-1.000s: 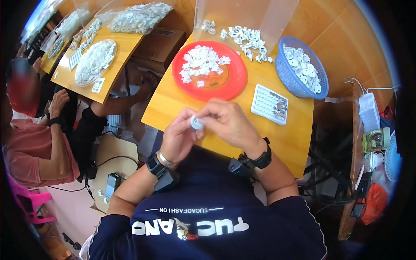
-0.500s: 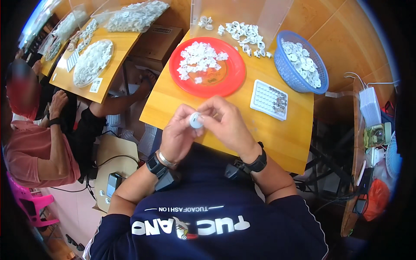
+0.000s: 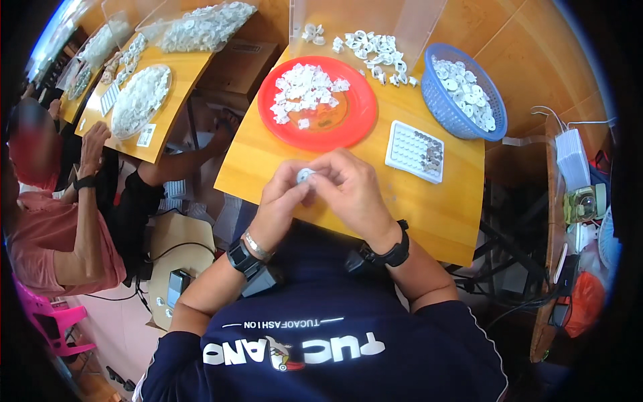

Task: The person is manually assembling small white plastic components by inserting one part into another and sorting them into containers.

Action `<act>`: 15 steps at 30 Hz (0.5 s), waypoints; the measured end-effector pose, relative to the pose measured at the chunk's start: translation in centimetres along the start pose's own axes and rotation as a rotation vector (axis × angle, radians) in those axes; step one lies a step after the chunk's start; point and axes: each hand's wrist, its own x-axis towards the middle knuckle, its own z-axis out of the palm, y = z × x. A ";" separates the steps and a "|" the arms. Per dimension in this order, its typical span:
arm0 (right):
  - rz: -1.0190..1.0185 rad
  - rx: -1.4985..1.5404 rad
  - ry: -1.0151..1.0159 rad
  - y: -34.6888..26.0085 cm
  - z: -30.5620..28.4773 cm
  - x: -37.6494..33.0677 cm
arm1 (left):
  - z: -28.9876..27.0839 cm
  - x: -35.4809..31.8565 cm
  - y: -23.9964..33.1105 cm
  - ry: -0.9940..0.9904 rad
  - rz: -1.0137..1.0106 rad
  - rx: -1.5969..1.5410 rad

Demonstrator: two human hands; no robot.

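Between my two hands, over the near edge of the table, is a small round white plastic part [image 3: 305, 175]. My left hand [image 3: 282, 194] pinches it from the left, and my right hand [image 3: 345, 187] has its thumb and fingers closed on it from the right. Fingers cover most of the part. Beyond my hands lies a red plate [image 3: 362, 120] heaped with small white plastic pieces [image 3: 305, 87]. To the right is a white tray [image 3: 402, 151] with rows of round spots and small dark metal pieces [image 3: 431, 153] along its right side.
A blue basket [image 3: 432, 100] of round white parts stands at the table's far right. Loose white ring-shaped parts [image 3: 372, 47] lie by a clear bin [image 3: 395, 17]. At left, a co-worker in a pink shirt [image 3: 74, 234] sits at another table [image 3: 171, 100] bearing white parts.
The round part has tipped and my fingers now cover more of it. My left thumb has come across toward the right one. The co-worker's raised hand has moved up toward their table.
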 end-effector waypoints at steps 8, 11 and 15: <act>0.059 0.127 0.070 -0.6 1.0 -0.4 | -0.2 -0.1 -0.1 0.093 0.088 0.182; 0.089 0.103 0.068 -0.6 1.1 -0.4 | -0.3 -0.2 -0.1 0.103 0.139 0.292; 0.088 0.083 0.106 -0.3 1.5 -0.4 | 0.0 -0.2 0.6 0.095 0.209 0.427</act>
